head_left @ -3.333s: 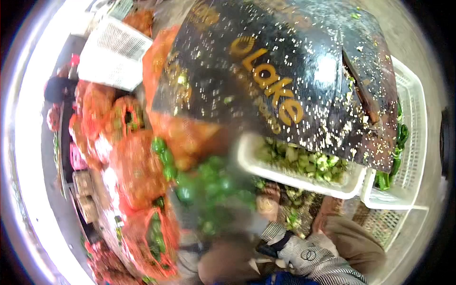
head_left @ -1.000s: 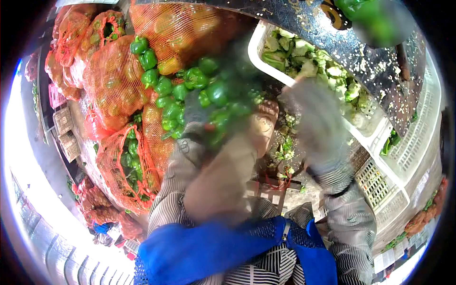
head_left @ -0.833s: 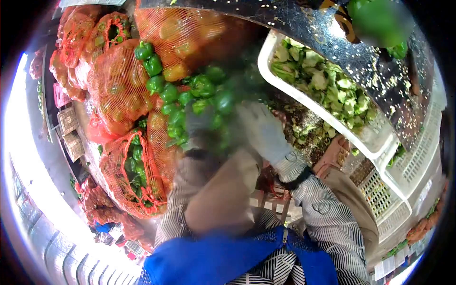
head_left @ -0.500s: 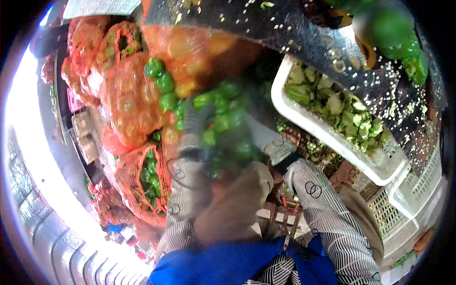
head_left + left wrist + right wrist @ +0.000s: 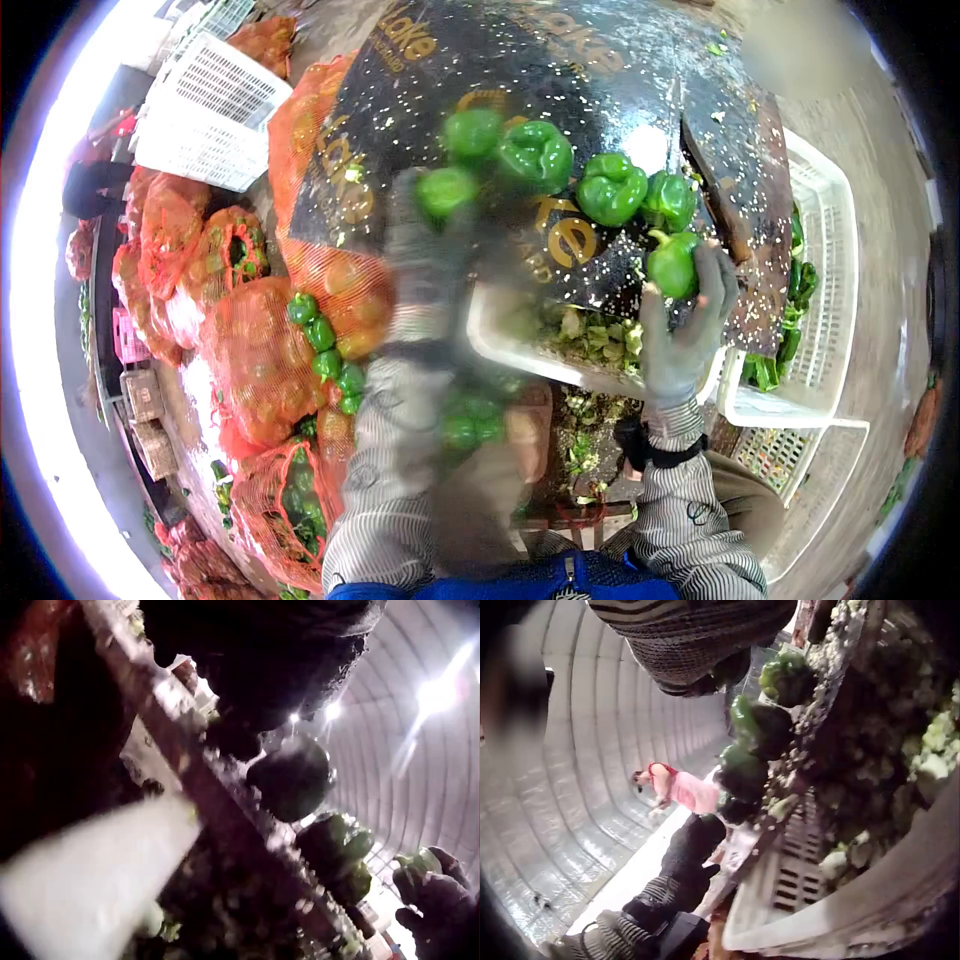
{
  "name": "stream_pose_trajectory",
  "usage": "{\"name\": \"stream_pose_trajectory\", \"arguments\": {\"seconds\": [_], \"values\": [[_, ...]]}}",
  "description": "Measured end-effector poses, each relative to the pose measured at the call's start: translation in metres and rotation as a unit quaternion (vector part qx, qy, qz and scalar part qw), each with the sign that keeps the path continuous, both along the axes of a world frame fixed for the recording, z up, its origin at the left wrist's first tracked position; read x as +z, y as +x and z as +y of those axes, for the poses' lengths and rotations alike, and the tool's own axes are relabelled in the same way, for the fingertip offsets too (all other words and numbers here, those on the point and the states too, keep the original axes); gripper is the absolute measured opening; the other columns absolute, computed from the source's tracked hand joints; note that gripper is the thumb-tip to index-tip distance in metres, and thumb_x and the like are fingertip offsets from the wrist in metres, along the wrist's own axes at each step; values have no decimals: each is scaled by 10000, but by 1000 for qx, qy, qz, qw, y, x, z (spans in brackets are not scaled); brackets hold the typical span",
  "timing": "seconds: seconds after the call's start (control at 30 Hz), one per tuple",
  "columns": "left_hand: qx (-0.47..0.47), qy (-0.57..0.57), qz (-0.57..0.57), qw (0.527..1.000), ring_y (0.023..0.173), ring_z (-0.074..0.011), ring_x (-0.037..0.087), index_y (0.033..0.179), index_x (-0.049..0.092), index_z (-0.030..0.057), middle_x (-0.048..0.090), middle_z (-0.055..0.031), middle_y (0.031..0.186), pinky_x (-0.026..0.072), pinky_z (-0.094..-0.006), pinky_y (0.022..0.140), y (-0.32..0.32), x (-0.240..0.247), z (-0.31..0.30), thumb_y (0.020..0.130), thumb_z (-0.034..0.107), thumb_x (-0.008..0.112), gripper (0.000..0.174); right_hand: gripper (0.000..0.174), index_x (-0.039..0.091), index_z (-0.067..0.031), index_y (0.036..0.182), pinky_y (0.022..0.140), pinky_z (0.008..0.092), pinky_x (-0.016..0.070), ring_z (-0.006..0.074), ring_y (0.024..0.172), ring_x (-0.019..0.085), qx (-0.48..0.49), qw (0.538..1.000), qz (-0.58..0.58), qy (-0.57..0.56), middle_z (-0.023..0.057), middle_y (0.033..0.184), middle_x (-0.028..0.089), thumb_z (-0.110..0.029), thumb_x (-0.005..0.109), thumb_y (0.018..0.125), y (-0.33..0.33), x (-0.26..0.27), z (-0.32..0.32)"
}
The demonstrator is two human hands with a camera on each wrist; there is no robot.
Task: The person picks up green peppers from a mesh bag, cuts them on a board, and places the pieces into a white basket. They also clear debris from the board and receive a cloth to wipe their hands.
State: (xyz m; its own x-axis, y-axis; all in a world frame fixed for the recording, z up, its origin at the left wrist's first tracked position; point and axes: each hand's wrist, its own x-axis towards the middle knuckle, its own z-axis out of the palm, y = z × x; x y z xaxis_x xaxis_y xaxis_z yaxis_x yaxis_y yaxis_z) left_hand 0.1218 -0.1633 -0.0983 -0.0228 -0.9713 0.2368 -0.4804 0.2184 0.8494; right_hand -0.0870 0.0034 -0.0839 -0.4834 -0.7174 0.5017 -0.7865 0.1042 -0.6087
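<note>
In the head view, my gloved right hand [image 5: 685, 335] grips a green bell pepper [image 5: 673, 265] at the near edge of a dark, lettered board [image 5: 400, 110]. My gloved left hand [image 5: 425, 240], blurred, reaches over the board's left part with its fingers at another bell pepper [image 5: 447, 192]. Between the hands several more bell peppers, such as a large one [image 5: 612, 190], lie on the board. The right wrist view shows the right hand [image 5: 705, 645] over its pepper, and the left hand [image 5: 694, 844] across the board.
A knife [image 5: 715, 190] lies on the board's right side among white bits. Below the near edge is a white basket [image 5: 560, 365] of chopped green pieces. Another white basket [image 5: 845, 300] stands at right. Orange mesh sacks [image 5: 265, 350] and loose peppers [image 5: 325, 350] are at left.
Both hands have risen from the pepper heap below to the board, bringing peppers up. More peppers lie on the board, and the head view has tilted up.
</note>
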Motion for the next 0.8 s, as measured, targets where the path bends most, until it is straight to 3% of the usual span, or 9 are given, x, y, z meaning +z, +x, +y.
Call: {"name": "stream_pose_trajectory", "arguments": {"seconds": [0.03,0.1,0.2,0.3,0.4,0.43,0.47,0.57,0.8], "values": [[-14,42,-105,993,1172,-332,531,1345,429,64,538,-197,1268,431,-408,1004,-14,-4,0,831,264,722,624,659,399,-83,1405,1063,475,391,370,1278,408,-14,999,-15,37,222,1355,423,-147,671,809,-7,-6,-1],[31,-264,-349,899,1338,-376,374,1426,327,77,398,-210,1428,341,-455,1100,-20,-47,1,873,367,644,700,659,367,-101,1447,1082,492,356,392,1313,379,13,989,45,140,214,1407,406,-194,648,858,-17,-38,-7],[-23,-88,-289,953,1358,-409,332,1462,240,85,335,-211,1473,341,-457,1100,-7,-37,-2,865,393,637,780,676,340,-113,1470,1116,465,307,384,1343,353,59,992,88,73,200,1464,376,-266,634,881,-17,-44,-20],[-80,-145,-162,973,1326,-257,429,1405,416,51,465,-170,1406,334,-337,1095,44,-11,20,851,179,701,636,658,366,-56,1441,1106,458,331,327,1346,371,57,996,-24,69,182,1467,382,-162,665,865,-10,-33,-13],[56,-106,-216,969,973,-333,643,1184,584,91,658,-160,1068,504,-408,834,137,-17,44,900,313,604,361,468,469,-13,1352,1015,363,432,271,1211,524,118,981,-139,-66,181,1342,525,-29,612,907,39,-19,13],[92,-111,-182,973,916,-327,659,1092,631,81,685,-150,971,509,-400,806,160,-23,60,908,263,593,261,393,538,-5,1270,933,367,486,262,1141,578,132,970,-161,122,173,1278,580,40,570,881,64,-1,33],[110,-34,-223,968,916,-327,656,1063,643,79,679,-155,977,508,-395,811,188,-35,77,912,228,581,221,400,581,-26,1212,872,372,519,278,1089,619,321,938,-116,64,176,1220,611,69,556,825,74,-12,42],[107,151,-345,920,960,-326,642,1081,636,73,658,-169,1027,497,-387,853,236,-94,125,908,196,565,224,387,602,-74,1173,826,414,530,328,957,648,472,853,-111,193,177,1118,636,-35,600,788,140,-55,55],[4,304,-353,885,1335,-371,393,1442,347,108,410,-197,1448,343,-423,1095,239,-216,154,814,380,720,780,406,503,-63,1307,817,442,517,372,941,632,351,726,-156,570,228,1090,620,-176,525,917,170,-163,64]]}}
